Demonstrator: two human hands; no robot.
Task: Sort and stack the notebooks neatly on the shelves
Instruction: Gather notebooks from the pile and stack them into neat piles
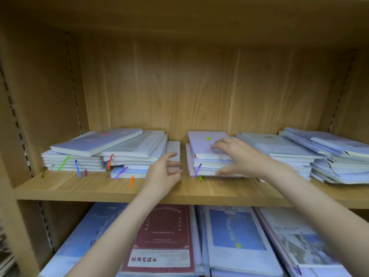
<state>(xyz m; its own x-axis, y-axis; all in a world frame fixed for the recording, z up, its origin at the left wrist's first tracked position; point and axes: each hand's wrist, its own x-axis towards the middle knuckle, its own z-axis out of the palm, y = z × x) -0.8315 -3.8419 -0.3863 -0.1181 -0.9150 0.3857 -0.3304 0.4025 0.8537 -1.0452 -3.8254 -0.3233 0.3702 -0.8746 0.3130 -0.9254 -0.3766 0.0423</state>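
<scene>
Wood-grain shelf (99, 188); right hand (237, 154) grip around flat glossy notebook stack (203, 162), left hand (165, 172) grip loosely wide.

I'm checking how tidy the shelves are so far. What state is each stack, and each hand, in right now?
Left stacks: untidy, top notebooks skewed.
Middle stack: roughly squared, gripped.
Right stacks: fanned, uneven.
Right hand: fingers on top of the middle stack, thumb at its front edge.
Left hand: fingers loosely curled, holding nothing.
Lower-shelf notebooks: lying flat, overlapping.
</scene>
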